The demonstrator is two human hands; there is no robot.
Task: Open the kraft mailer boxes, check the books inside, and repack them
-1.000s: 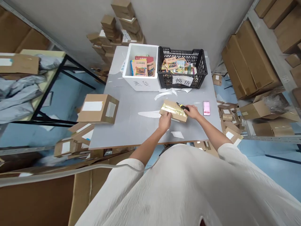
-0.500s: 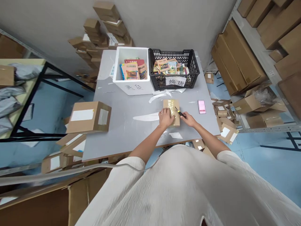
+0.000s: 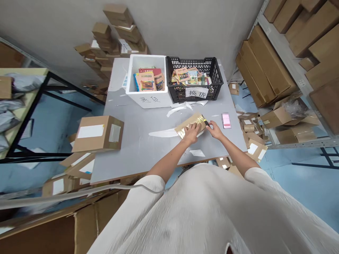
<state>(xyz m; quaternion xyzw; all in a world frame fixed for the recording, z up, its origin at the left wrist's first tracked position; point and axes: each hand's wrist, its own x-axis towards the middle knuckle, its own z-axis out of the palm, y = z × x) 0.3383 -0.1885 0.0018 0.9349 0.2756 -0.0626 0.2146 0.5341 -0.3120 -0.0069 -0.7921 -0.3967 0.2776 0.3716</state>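
Note:
A small cardboard box (image 3: 197, 117) with shiny clear tape along it lies at an angle on the grey table (image 3: 135, 137). My left hand (image 3: 191, 134) is closed on the box, its fingers over the taped top; the palm hides the near part. In my right hand (image 3: 215, 130), the fingers are wrapped around a utility knife (image 3: 206, 122) with a black and yellow handle. The knife lies against the right end of the box, and its blade is too small to make out.
Behind the box stand a white foam bin (image 3: 148, 100) and a black plastic crate (image 3: 219, 80), both holding books. A phone (image 3: 226, 120) lies to the right. One larger carton (image 3: 88, 135) sits at the table's left edge. Paper scraps (image 3: 164, 133) are scattered about; stacked cartons surround the table.
The small box has turned from upright in view to slanted, its far end swinging right. My left hand has shifted slightly right with it, and my right hand with the knife has moved slightly right and away.

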